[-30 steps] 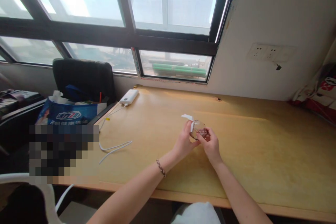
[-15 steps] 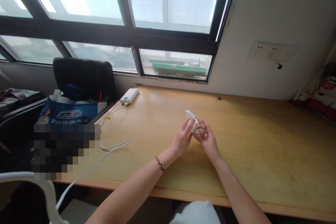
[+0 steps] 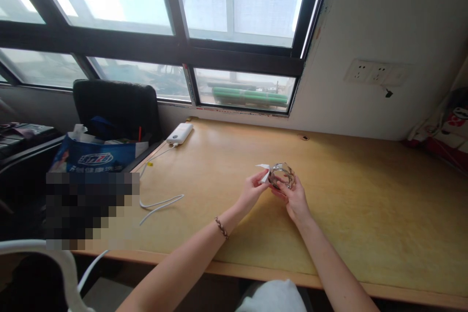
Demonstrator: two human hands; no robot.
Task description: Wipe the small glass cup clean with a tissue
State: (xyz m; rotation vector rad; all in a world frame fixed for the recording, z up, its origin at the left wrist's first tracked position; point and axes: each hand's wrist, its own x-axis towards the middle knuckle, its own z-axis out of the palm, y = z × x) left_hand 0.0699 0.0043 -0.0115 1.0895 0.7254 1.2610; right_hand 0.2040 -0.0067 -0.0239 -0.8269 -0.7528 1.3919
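Observation:
Between my hands, above the wooden table, is a small see-through round glass [image 3: 283, 168] with a shiny, uneven rim; its exact kind is hard to make out. It is tilted so that its round opening faces me. My right hand [image 3: 295, 200] grips its lower right side, the thumb near the opening. My left hand [image 3: 254, 187], with a braided bracelet on the wrist, pinches a white tissue [image 3: 265, 174] against the left side of the glass. Part of the tissue sticks out above the fingers.
A white power bank [image 3: 180, 133] lies at the left back of the wooden table [image 3: 365, 214], with a white cable [image 3: 161, 203] trailing from it. Left of the table, a blue bag [image 3: 98, 153] stands on a black chair [image 3: 116, 100]. Windows and a wall socket [image 3: 371, 72] are behind.
The glass has turned so that its round opening shows more towards me. My right hand has shifted slightly right and down around it. The tissue's upper end has folded over to the left.

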